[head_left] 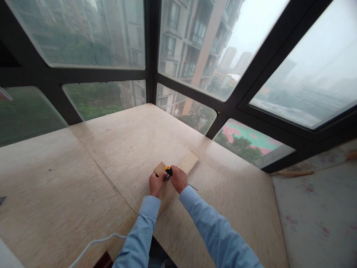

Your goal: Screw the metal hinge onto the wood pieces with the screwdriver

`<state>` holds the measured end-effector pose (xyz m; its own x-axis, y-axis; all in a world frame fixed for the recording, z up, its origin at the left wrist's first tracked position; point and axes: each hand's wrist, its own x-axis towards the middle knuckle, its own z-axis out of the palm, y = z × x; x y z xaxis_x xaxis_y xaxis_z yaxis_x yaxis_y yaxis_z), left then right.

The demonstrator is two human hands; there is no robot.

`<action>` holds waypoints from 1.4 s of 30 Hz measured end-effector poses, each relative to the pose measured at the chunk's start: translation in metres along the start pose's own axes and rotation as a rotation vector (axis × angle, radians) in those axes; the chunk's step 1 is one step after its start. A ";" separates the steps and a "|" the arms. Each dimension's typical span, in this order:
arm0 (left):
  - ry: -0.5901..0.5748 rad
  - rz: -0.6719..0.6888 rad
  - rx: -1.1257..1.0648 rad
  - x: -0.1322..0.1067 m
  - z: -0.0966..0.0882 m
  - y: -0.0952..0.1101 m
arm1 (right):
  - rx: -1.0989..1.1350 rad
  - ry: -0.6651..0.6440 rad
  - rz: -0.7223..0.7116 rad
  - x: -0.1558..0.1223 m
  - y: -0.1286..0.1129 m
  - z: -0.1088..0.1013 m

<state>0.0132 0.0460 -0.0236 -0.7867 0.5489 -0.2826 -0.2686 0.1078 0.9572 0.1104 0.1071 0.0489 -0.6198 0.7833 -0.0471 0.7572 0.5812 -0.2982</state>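
The small wooden block [160, 169] is at the fingers of the left hand [155, 184], which is curled closed about its near edge; whether the block touches the stone-patterned ledge [83, 178] cannot be told. Just right of the block, the right hand [179, 179] is folded closed around a yellow-and-black tool handle [169, 171], its end beside the block. A small metal part [167, 178] shows between the 2 hands, mostly hidden. Right of the block and nearer the person, a thin metal rod [193, 186] sticks out past the right hand; its link to the handle is hidden. A flat wooden board [189, 162] lies on the ledge to the block's right, partly behind the right hand. Well left of the block and nearer the person runs a white cable [95, 241]. Beyond the block stand dark-framed windows [152, 48].
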 end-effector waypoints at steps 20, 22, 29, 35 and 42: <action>0.024 -0.011 -0.003 -0.001 0.001 0.003 | 0.020 0.004 -0.018 0.000 0.000 0.002; 0.022 -0.014 0.000 -0.002 0.001 0.003 | 0.022 0.006 -0.008 -0.001 0.001 0.003; 0.021 -0.001 0.066 -0.002 -0.001 0.004 | 0.025 0.021 0.030 0.001 0.005 0.005; 0.033 -0.008 0.019 -0.003 0.000 0.004 | 0.075 0.052 -0.034 0.000 0.002 0.003; 0.025 -0.019 -0.097 -0.006 0.003 0.004 | 0.112 0.068 -0.057 0.002 0.002 -0.007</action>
<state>0.0183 0.0453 -0.0181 -0.7944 0.5263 -0.3033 -0.3351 0.0368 0.9415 0.1118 0.1110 0.0546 -0.6429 0.7651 0.0363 0.6911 0.5999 -0.4032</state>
